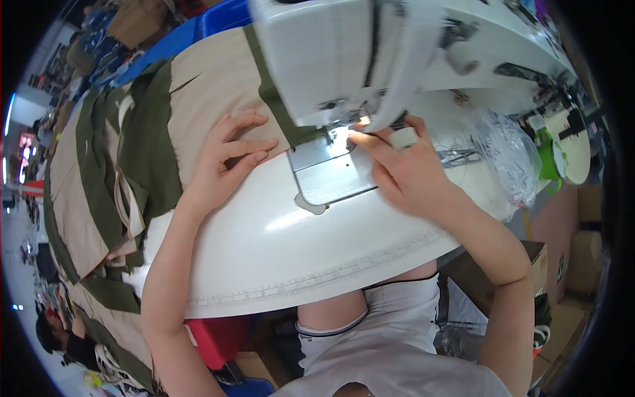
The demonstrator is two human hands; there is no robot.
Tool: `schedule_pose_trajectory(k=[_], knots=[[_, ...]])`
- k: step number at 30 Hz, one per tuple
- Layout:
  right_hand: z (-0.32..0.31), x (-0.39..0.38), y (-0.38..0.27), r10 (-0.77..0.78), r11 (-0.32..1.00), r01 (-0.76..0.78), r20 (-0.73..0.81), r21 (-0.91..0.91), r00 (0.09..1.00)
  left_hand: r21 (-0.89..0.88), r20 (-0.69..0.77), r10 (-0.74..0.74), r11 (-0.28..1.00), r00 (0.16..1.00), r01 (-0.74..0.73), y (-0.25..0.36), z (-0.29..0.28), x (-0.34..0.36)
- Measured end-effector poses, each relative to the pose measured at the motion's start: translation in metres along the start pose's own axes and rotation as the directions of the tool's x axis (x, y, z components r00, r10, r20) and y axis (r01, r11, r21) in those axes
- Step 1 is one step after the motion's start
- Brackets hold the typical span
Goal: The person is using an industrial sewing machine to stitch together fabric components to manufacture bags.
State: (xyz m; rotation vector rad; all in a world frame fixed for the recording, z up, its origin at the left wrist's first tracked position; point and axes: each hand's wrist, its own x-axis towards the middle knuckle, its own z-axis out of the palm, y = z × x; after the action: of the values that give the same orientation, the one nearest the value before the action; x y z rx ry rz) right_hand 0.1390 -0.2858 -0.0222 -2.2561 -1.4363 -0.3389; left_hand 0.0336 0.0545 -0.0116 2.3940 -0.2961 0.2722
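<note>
Resting flat with fingers spread, the left hand (228, 155) is pressed on the beige cloth (218, 92). Near the needle of the sewing machine (331, 59), the right hand (403, 165) is held with fingers together, gripping nothing.

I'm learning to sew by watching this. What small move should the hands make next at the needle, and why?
Probably slide the beige and green fabric a little further under the presser foot. The left hand lies flat on the cloth beside the metal plate, and the right hand has its fingertips at the foot, so the green strip seems lined up.
</note>
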Motion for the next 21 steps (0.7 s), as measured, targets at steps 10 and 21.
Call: schedule_pose_trajectory(k=[10,21], knots=[[-0.005,0.002,-0.005,-0.039,0.997,0.038,-0.020,-0.064,0.999,-0.039,0.154,0.055,0.998,0.987,-0.050,0.036,-0.020,-0.085],[-0.008,0.006,-0.049,-0.376,0.917,0.382,-0.077,0.117,0.924,-0.087,0.294,0.003,0.996,0.956,0.024,0.080,-0.015,-0.124]])
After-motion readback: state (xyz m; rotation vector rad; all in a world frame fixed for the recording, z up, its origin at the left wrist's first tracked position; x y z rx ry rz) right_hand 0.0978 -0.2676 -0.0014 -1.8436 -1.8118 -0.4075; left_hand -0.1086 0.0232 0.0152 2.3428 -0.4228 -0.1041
